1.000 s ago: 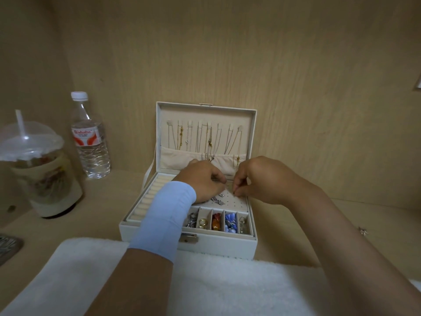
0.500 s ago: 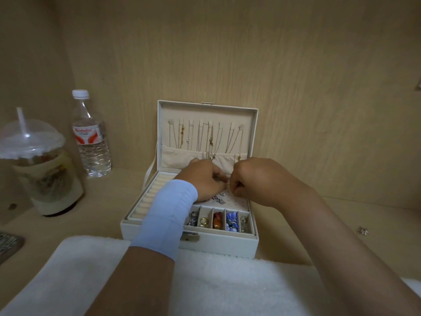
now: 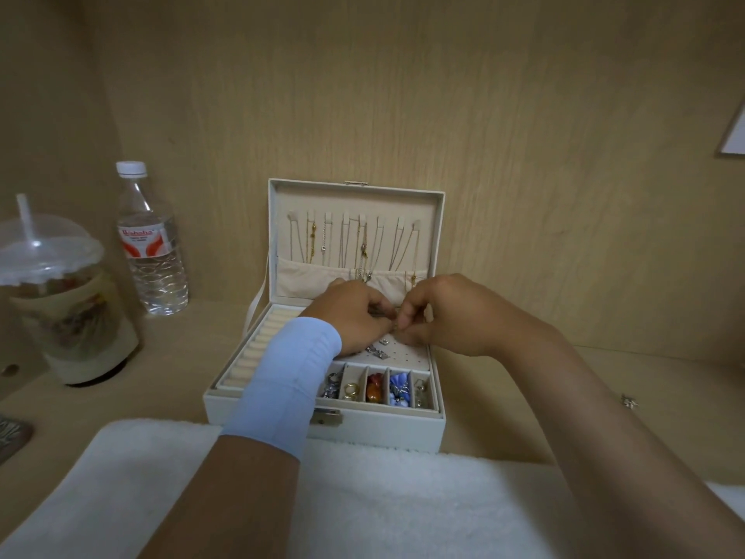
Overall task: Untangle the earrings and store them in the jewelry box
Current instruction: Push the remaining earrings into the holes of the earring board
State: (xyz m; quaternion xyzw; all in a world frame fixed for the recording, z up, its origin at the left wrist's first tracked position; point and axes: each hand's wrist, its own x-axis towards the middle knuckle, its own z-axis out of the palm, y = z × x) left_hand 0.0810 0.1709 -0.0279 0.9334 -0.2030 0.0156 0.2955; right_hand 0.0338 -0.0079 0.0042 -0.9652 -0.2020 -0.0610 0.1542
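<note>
Over the middle of the open jewelry box [image 3: 363, 433] the two hands meet fingertip to fingertip: the left hand [image 3: 354, 316], its wrist in a pale blue sleeve [image 3: 290, 381], and the right hand [image 3: 447, 316] are both curled, pinching between them a tiny glinting bit that is probably an earring [image 3: 397, 322], though it is too small and shaded to tell whether one piece or two are caught there. It hangs just above the perforated stud panel [image 3: 407, 353], where a few silvery pieces [image 3: 377, 351] lie at six o'clock from the fingertips. Further toward six o'clock runs the row of small compartments [image 3: 375, 387], already filled with rings and coloured pieces. The lid [image 3: 354, 195] stands upright at twelve o'clock with chains [image 3: 363, 244] hanging inside it. On the wooden shelf [image 3: 524, 397], at three o'clock from the box and well apart from it, sits a small stray piece [image 3: 629, 402]. A water bottle [image 3: 151, 244] stands at ten o'clock, a domed cup [image 3: 60, 296] at nine, and a white towel [image 3: 363, 498] lies at six. The step in hand looks like the untangling itself, done over the box. Next comes a gentle pull apart without bending the posts, then seating each post in a free hole of the panel
</note>
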